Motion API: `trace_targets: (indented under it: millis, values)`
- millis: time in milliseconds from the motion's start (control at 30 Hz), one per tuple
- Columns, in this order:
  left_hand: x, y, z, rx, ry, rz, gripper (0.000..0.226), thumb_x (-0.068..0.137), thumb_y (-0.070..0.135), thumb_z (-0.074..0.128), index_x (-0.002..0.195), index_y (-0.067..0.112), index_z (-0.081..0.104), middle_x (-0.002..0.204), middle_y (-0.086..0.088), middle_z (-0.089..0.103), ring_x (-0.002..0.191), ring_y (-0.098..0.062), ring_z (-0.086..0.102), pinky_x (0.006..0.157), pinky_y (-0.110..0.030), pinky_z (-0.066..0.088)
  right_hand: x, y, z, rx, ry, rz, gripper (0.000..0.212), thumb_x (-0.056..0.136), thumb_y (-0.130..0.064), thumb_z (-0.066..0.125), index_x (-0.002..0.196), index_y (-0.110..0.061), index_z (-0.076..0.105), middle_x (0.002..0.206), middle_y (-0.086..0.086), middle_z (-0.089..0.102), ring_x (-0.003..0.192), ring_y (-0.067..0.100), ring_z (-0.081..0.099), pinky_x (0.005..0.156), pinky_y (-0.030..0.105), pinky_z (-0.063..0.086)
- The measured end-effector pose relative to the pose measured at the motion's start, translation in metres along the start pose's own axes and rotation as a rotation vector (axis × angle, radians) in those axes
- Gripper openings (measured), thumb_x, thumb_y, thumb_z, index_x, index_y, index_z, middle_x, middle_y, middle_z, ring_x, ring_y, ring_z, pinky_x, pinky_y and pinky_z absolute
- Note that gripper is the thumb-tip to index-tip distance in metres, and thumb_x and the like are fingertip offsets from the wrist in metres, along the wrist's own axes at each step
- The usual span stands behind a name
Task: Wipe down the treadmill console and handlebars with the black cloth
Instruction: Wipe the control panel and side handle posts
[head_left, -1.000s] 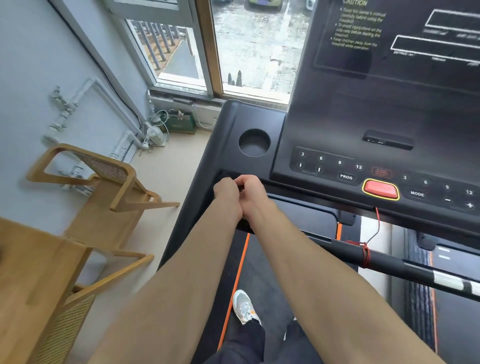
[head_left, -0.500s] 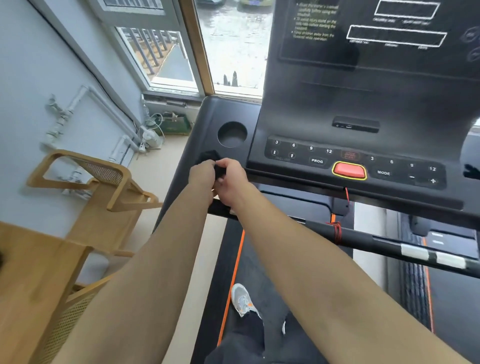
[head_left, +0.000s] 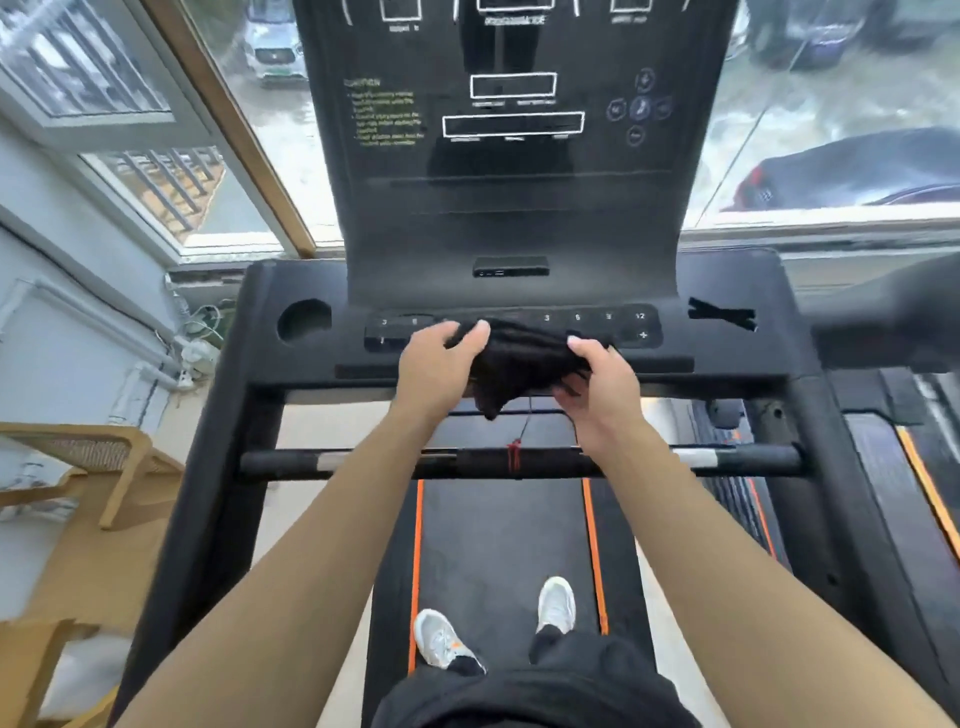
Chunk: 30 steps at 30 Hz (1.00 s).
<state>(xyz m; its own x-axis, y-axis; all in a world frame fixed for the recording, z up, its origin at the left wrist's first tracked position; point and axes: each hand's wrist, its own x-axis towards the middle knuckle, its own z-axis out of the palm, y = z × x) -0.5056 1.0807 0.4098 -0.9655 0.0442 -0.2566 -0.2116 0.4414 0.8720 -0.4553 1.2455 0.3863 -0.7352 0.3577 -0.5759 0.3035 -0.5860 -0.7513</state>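
Observation:
The black cloth is bunched between both hands in front of the button row of the treadmill console. My left hand grips its left end with the thumb on top. My right hand holds its right end with curled fingers. The cloth covers the middle buttons and the red stop button. A corner of it hangs down. The front handlebar runs across below my wrists, with a red cord tied round its middle.
A round cup holder sits at the console's left and a dark patch at its right. Wooden chairs stand left of the treadmill by a window. My feet in pale shoes stand on the belt.
Both hands moved with the cloth from the left side rail by the cup holder to the console's centre. They have come apart, spreading the cloth. The view swung right to face the console.

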Motion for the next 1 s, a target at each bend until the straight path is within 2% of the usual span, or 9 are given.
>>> trace_targets:
  millis: [133,267,333,400,533,633,733,900,1000]
  values:
    - [0.002,0.036,0.064,0.048,-0.099,-0.007,0.035,0.093,0.040,0.064,0.072,0.012,0.065,0.064,-0.001,0.060,0.068,-0.022,0.061,0.063,-0.036,0.059,0.001,-0.040,-0.060,-0.033,0.087,-0.155,0.014,0.091,-0.006,0.065,0.080,-0.015,0.065,0.080,0.003,0.069,0.075,0.018,0.065,0.062,0.028,0.055]
    - [0.000,0.073,0.116,-0.247,-0.232,-0.245,0.003,0.094,0.019,0.067,0.094,0.016,0.068,0.080,-0.001,0.064,0.061,-0.017,0.063,0.044,-0.020,0.049,0.007,-0.069,-0.113,-0.228,0.161,-0.333,0.019,0.086,-0.011,0.073,0.074,-0.019,0.061,0.071,-0.005,0.064,0.068,0.010,0.061,0.068,0.031,0.053]
    - [-0.001,0.082,0.134,-0.196,-0.323,-0.248,0.016,0.096,0.016,0.064,0.112,0.017,0.064,0.096,-0.003,0.067,0.053,-0.017,0.069,0.045,-0.022,0.051,0.011,-0.089,-0.136,-0.395,0.191,-0.434,0.017,0.084,-0.015,0.075,0.077,-0.017,0.060,0.072,-0.003,0.062,0.067,0.007,0.059,0.069,0.031,0.051]
    - [-0.007,0.090,0.148,-0.019,-0.492,-0.201,0.028,0.099,0.019,0.060,0.127,0.020,0.059,0.108,-0.006,0.073,0.061,-0.022,0.076,0.050,-0.025,0.056,0.014,-0.114,-0.150,-0.550,0.155,-0.487,0.014,0.084,-0.021,0.076,0.084,-0.012,0.065,0.081,0.007,0.067,0.075,0.014,0.064,0.076,0.037,0.054]
    - [-0.024,0.107,0.167,0.274,-0.804,-0.143,0.024,0.098,0.039,0.058,0.116,0.023,0.063,0.098,-0.005,0.079,0.081,-0.026,0.078,0.082,-0.039,0.058,0.012,-0.162,-0.159,-0.786,-0.114,-0.489,0.020,0.086,-0.024,0.079,0.087,-0.006,0.070,0.079,0.006,0.068,0.071,0.010,0.064,0.069,0.026,0.052]
    - [-0.012,0.111,0.183,0.450,-0.635,0.103,0.060,0.073,0.059,0.073,0.122,0.028,0.058,0.114,0.001,0.071,0.096,-0.020,0.071,0.086,-0.042,0.059,0.007,-0.186,-0.157,-0.814,-0.346,-0.433,0.014,0.088,-0.020,0.077,0.080,-0.011,0.070,0.070,-0.001,0.066,0.067,0.008,0.063,0.066,0.021,0.051]
    - [0.021,0.093,0.203,0.357,-0.583,0.315,0.091,0.058,0.043,0.086,0.139,0.032,0.045,0.136,-0.003,0.058,0.122,-0.025,0.060,0.097,-0.051,0.053,0.008,-0.199,-0.157,-0.834,-0.478,-0.386,0.015,0.093,-0.014,0.071,0.077,-0.014,0.070,0.068,-0.005,0.067,0.067,0.007,0.064,0.065,0.020,0.050]
    - [0.007,0.118,0.195,0.040,-0.750,0.322,0.032,0.080,0.013,0.081,0.110,0.017,0.071,0.107,-0.003,0.076,0.105,-0.023,0.071,0.097,-0.040,0.054,0.015,-0.216,-0.171,-0.774,-0.442,-0.362,0.016,0.097,-0.016,0.066,0.094,-0.004,0.075,0.090,0.010,0.073,0.084,0.018,0.068,0.077,0.029,0.053]
    - [0.016,0.121,0.191,-0.073,-0.800,0.233,0.029,0.078,0.024,0.081,0.099,0.011,0.068,0.091,-0.003,0.073,0.088,-0.022,0.070,0.088,-0.043,0.055,0.019,-0.226,-0.191,-0.773,-0.337,-0.293,0.024,0.095,-0.018,0.068,0.104,0.004,0.072,0.095,0.021,0.072,0.086,0.028,0.067,0.076,0.037,0.052]
